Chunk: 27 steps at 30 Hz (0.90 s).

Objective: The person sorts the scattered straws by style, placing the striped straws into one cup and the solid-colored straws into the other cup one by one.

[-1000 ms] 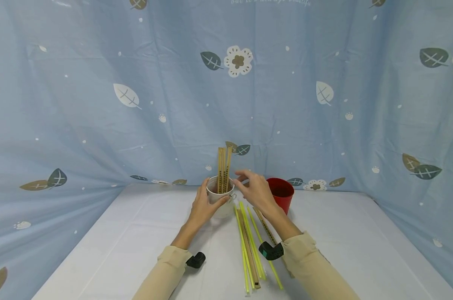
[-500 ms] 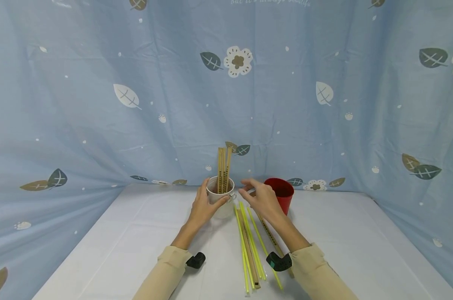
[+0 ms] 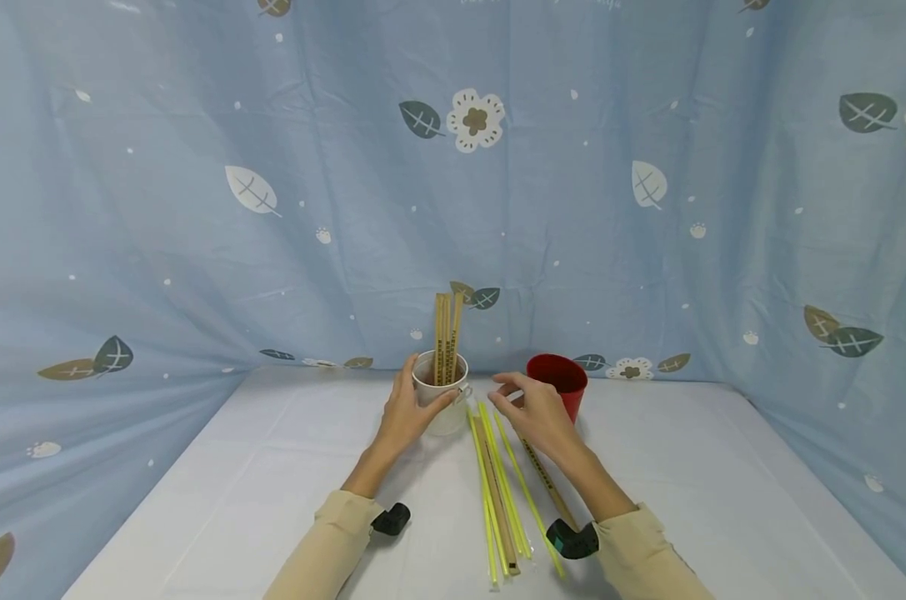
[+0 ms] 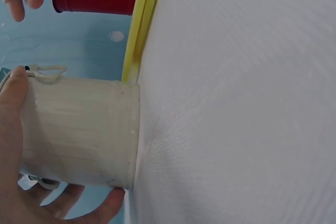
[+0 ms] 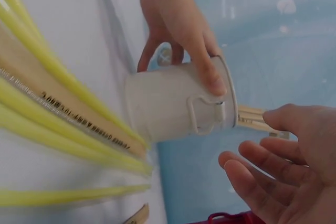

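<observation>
My left hand (image 3: 407, 414) grips a small white bucket (image 3: 447, 422) near its rim, thumb at the front and fingers round the far side. Several long brown paper-wrapped sticks (image 3: 447, 333) with black print stand upright in it. In the left wrist view the bucket (image 4: 79, 129) has its base at the white tabletop. My right hand (image 3: 538, 414) hovers between the white bucket and a red bucket (image 3: 573, 407), fingers loosely bent, holding nothing. The right wrist view shows the relaxed fingers (image 5: 262, 169) apart from the white bucket's small wire handle (image 5: 192, 114).
In front of the buckets lie several yellow-green sticks (image 3: 507, 483) in clear wrappers. Among them is a brown paper-wrapped stick (image 3: 499, 502), with another brown stick (image 3: 548, 483) under my right forearm. A blue patterned curtain (image 3: 453, 208) hangs behind the white table (image 3: 272, 467).
My right hand has drawn back from the white bucket's rim, moving right and toward me in front of the red bucket. My left hand and the white bucket have stayed put.
</observation>
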Tool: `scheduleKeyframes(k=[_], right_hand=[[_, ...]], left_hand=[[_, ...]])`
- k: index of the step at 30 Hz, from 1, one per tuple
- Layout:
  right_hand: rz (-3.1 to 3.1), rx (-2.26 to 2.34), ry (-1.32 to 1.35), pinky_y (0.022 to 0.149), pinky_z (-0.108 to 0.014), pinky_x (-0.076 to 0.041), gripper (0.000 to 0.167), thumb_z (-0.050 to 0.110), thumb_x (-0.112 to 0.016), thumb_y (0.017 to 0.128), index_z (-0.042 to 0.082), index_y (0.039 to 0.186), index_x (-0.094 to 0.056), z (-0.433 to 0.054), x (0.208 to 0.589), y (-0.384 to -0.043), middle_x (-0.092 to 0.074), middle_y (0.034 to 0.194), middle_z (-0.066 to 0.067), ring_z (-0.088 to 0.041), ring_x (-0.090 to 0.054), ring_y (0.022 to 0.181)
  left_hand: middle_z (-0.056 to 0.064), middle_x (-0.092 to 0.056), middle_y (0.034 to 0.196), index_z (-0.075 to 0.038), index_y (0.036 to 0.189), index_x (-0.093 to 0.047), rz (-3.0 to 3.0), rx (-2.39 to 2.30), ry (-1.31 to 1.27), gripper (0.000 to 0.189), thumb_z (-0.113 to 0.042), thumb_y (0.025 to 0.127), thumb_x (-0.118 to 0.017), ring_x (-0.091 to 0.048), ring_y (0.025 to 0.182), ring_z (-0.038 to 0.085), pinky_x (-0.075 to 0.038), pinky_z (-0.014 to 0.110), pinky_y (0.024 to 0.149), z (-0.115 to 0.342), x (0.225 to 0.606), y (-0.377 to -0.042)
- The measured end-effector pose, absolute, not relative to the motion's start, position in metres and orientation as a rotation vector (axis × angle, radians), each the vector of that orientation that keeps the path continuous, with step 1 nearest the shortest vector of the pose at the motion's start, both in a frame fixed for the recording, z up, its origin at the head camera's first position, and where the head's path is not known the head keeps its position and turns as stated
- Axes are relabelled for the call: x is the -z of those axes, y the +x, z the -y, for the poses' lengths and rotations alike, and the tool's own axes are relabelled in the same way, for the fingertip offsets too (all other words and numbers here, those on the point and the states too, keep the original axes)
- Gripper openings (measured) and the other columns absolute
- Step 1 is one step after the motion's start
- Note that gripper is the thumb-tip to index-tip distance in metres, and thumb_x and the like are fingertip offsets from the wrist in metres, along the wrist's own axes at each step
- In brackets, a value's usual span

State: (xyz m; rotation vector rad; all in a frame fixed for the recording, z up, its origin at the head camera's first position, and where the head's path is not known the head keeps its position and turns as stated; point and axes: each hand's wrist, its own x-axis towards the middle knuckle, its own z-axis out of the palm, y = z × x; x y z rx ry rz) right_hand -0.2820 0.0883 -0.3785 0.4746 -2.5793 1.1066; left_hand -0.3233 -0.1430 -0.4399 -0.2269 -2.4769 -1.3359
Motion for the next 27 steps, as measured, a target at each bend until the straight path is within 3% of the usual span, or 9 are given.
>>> scheduleKeyframes(k=[7,19,27], right_hand=[[2.614,-1.064,0.478,0.068,-0.025,-0.058,0.030,0.027,-0.069,0.092,0.015,0.120,-0.069,-0.095,0.384,-0.282,-0.074,0.097,-0.003,-0.010,-0.067,0.072],[2.633,-1.055,0.543,0.062,-0.022,-0.049,0.031,0.026,-0.070,0.092,0.013,0.120,-0.069,-0.102,0.386,-0.279,-0.074,0.093,-0.002,-0.015,-0.059,0.067],[2.713,-1.081,0.544,0.060,-0.021,-0.052,0.038,0.027,-0.071,0.091,0.013,0.126,-0.064,-0.104,0.382,-0.276,-0.074,0.091,-0.001,-0.008,-0.063,0.059]], left_hand=[[0.015,-0.036,0.151,-0.022,0.158,-0.016,2.479,1.334,-0.229,0.103,-0.062,0.080,-0.071,-0.045,0.135,0.042,-0.041,0.062,0.103,0.143,0.440,-0.326],[0.015,-0.033,0.153,-0.022,0.158,-0.016,2.473,1.337,-0.228,0.101,-0.060,0.082,-0.071,-0.045,0.134,0.043,-0.041,0.063,0.101,0.143,0.439,-0.323],[0.015,-0.034,0.153,-0.022,0.158,-0.018,2.459,1.338,-0.235,0.102,-0.061,0.081,-0.071,-0.046,0.134,0.043,-0.041,0.064,0.101,0.144,0.441,-0.323]])
